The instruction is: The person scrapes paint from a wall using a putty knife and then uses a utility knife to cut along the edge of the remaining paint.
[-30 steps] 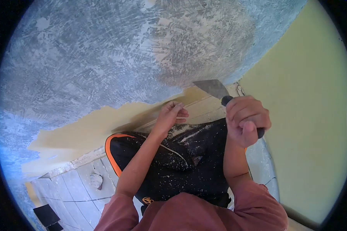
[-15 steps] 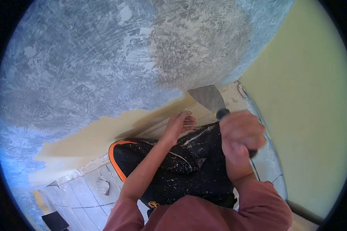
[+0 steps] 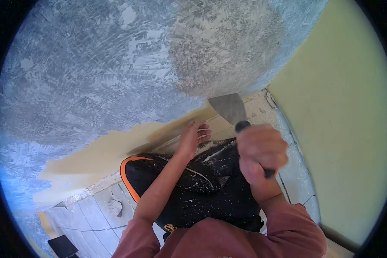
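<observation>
My right hand (image 3: 263, 148) is closed in a fist around the black handle of a putty knife (image 3: 230, 106). Its wide metal blade points up and left, with the edge close to the lower border of the grey, scraped coating on the wall (image 3: 137, 77). Below that border runs a bare cream strip (image 3: 116, 144). My left hand (image 3: 194, 136) hangs near this strip with fingers loosely curled and apart, nothing in it. Under both arms, my black trousers (image 3: 215, 193) are dusted with white flakes.
A smooth yellow-green wall (image 3: 339, 116) meets the coated wall at the right corner. Pale floor tiles (image 3: 90, 219) carry dust and a broken chip (image 3: 115, 208). A dark flat square (image 3: 62, 246) lies at the lower left. Debris (image 3: 262, 103) lines the corner.
My right hand and the putty knife have shifted slightly left. My left hand has also moved a little left, still holding nothing.
</observation>
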Demonstrator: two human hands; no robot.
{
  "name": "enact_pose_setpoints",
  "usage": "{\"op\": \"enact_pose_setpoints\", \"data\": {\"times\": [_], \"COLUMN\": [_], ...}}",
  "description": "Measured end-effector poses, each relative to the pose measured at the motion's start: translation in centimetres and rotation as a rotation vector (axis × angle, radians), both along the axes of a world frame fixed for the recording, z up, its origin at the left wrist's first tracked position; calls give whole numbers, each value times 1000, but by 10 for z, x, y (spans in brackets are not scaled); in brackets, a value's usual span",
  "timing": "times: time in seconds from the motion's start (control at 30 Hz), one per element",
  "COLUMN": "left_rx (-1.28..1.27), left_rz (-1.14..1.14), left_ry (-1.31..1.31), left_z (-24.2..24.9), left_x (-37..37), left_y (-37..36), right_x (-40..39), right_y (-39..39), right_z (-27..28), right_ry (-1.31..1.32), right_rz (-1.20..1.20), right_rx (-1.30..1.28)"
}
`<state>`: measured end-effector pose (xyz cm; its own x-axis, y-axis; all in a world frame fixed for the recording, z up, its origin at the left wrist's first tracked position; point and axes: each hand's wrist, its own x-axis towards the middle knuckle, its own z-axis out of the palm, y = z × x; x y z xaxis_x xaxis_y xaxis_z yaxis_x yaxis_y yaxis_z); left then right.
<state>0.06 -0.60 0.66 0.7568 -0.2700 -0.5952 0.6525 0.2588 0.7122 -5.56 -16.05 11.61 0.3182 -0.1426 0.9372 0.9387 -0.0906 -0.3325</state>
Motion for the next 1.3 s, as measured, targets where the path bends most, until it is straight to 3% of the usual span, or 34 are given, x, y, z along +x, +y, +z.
{"op": "enact_pose_setpoints", "data": {"times": [0.03,0.1,0.13,0.23,0.27,0.37,0.5,0.7,0.77,0.9,1.07,1.2,1.3], "left_rx": [1,-34,-40,-24,-7,-13,9,-6,12,-14,17,-23,6], "left_rz": [5,21,21,5,11,29,9,6,-4,30,21,27,71], "left_ry": [2,-4,0,-23,-19,-6,-10,-14,-7,-6,-15,-12,11], "left_z": [-2,-8,-8,-6,-7,-7,-6,-9,-11,-21,-6,-13,-13], "left_x": [0,-2,-3,-1,0,-4,-1,-1,-2,-1,1,0,1], "left_y": [2,4,2,2,3,5,1,2,2,5,3,3,4], "right_x": [-4,-11,21,10,2,23,15,26,16,35,-2,30,13], "right_y": [-1,-5,7,1,1,7,-1,8,-1,15,6,19,8], "right_z": [-2,-8,-15,-21,-4,-10,-10,-9,-10,-16,5,-19,-17], "right_ry": [2,396,4,11,-99,12,-148,-47,-152,-85,-81,24,-76], "right_rz": [5,-493,-5,-210,-21,17,-109,13,-195,-10,93,-18,-48], "right_rx": [1,-471,-11,14,90,-41,15,66,10,64,131,15,15]}}
